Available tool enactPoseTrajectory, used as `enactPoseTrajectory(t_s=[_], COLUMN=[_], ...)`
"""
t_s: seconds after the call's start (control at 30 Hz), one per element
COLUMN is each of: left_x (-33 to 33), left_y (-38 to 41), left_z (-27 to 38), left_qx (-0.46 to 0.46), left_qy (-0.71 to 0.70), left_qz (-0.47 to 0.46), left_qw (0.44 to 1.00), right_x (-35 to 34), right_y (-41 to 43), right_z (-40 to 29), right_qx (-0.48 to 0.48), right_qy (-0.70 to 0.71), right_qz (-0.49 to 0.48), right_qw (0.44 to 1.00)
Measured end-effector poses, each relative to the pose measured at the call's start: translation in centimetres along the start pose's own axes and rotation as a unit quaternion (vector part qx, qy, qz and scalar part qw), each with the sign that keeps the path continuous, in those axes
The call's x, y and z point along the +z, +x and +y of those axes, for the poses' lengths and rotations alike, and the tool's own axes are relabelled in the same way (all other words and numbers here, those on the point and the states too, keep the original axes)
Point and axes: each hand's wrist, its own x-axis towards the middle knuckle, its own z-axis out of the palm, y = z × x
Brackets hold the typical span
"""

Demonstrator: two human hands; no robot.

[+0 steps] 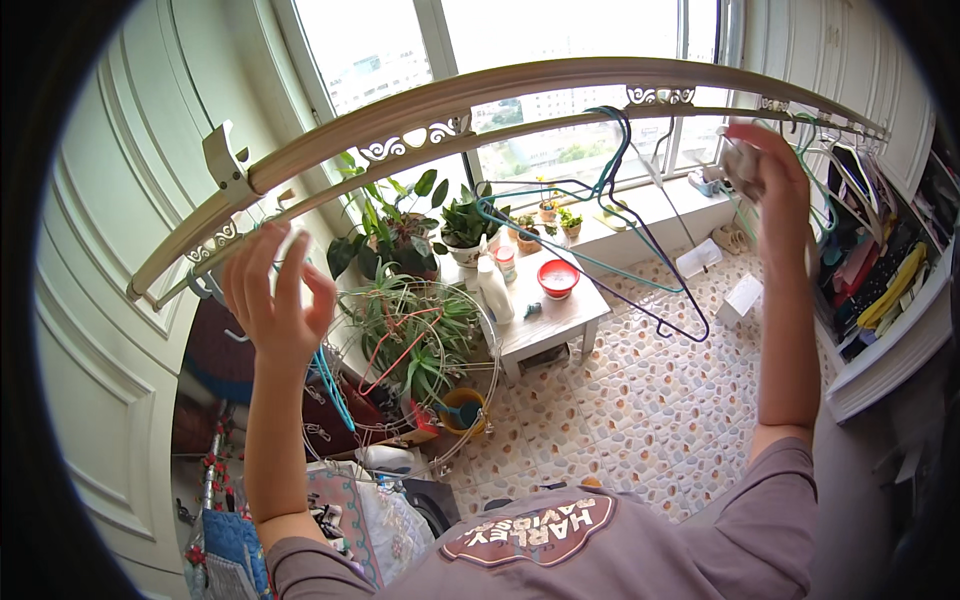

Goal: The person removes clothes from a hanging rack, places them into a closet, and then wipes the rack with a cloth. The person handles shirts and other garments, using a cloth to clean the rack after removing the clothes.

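Observation:
Both arms are raised towards a beige metal clothes-drying rail [480, 91]. My left hand [279, 289] is beside the lower bar at its left end, fingers curled, in front of light-blue hangers [330, 390]; whether it grips one I cannot tell. My right hand [772, 169] is up at the right with a small greyish-white thing [741, 169] in its curled fingers, blurred. Between the hands, a teal hanger [637, 279] and a dark purple hanger [694, 326] hang together from the lower bar. A round wire drying rack with clips [491, 330] hangs lower left.
A small white table [540, 326] bears a white bottle [495, 289] and a red bowl [559, 279]. Potted plants [401, 236] stand near the window. Clothes [892, 289] and more hangers [862, 176] are at the right. A yellow bucket [463, 412] is on the pebble-patterned floor.

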Motion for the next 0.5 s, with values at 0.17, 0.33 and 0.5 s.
enactPoseTrajectory(t_s=[0.17,0.33,0.5], left_x=[1.8,11.9,14.8], left_y=[6.0,12.5,14.2], left_z=[10.2,19.3,26.0], left_qx=[-0.236,-0.418,-0.551], left_qy=[-0.418,-0.480,-0.607], left_qz=[-0.246,-0.525,-0.496], left_qw=[0.842,0.566,0.285], right_x=[-1.0,0.5,-2.6], right_y=[-0.4,-0.5,0.3], right_z=[0.4,1.3,3.6], right_qx=[0.043,0.028,0.050], right_qy=[0.042,-0.283,-0.396], right_qz=[-0.117,-0.111,-0.172], right_qw=[0.991,0.952,0.900])
